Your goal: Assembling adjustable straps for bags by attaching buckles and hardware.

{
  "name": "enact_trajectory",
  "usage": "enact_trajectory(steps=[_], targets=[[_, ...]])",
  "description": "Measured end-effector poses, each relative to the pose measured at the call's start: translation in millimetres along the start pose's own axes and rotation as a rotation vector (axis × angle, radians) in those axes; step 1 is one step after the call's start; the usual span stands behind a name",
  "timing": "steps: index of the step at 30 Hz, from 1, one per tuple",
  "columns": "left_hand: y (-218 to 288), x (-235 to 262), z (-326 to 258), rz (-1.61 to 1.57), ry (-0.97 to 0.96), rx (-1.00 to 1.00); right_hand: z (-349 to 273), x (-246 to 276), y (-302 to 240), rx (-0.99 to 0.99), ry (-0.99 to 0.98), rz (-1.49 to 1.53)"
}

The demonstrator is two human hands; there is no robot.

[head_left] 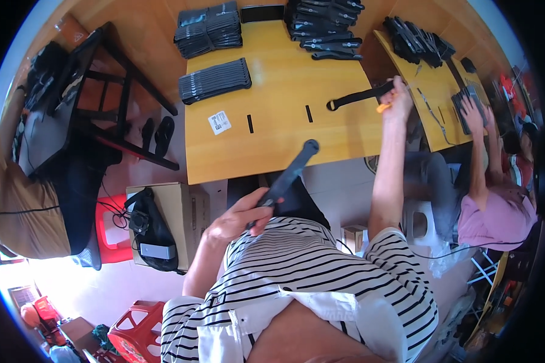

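Note:
My left hand (pixel 248 212), close to my body at the table's front edge, is closed around a dark strap (pixel 292 172). The strap slants up and away, its rounded end near the tabletop. Over the right side of the table my right hand (pixel 397 101) grips a second black strap (pixel 360 97), which stretches left to a ring-like end. A small orange piece (pixel 383 107) pokes out by the same fingers; its kind cannot be made out. Two short black strips (pixel 309 114) lie apart on the tabletop, left of the right hand's strap.
The yellow table (pixel 272 72) carries a flat row of black straps (pixel 215 80), a white label (pixel 219 123) and bundled stacks (pixel 207 29) at the back. A co-worker's hands (pixel 472 115) work at the right-hand table. A cardboard box (pixel 184 227) and red stool (pixel 136 330) stand left.

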State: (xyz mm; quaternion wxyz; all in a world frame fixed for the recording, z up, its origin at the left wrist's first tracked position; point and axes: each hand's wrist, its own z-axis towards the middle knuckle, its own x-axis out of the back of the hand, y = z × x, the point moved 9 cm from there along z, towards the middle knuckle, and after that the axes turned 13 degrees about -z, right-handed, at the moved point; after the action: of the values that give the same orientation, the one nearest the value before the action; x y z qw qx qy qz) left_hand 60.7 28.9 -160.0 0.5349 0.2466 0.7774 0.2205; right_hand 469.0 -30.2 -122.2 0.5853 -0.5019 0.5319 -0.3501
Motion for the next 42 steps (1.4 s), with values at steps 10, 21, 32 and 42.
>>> enact_trajectory(steps=[10, 21, 32, 42], targets=[[56.0, 130.0, -29.9, 0.082, 0.793, -0.515, -67.0, -6.1, -30.8, 0.207, -0.292, -0.258], [82.6, 149.3, -5.7, 1.104, 1.215, -0.515, -123.2, -35.5, -10.5, 0.049, -0.679, -0.182], [133.2, -31.7, 11.1, 1.205, 0.404, -0.923, -219.8, -96.9, 1.8, 0.268, -1.383, -0.481], [59.1, 68.4, 59.9, 0.579, 0.201, -0.21, -161.9, -53.6, 71.7, -0.015, -1.059, -0.91]])
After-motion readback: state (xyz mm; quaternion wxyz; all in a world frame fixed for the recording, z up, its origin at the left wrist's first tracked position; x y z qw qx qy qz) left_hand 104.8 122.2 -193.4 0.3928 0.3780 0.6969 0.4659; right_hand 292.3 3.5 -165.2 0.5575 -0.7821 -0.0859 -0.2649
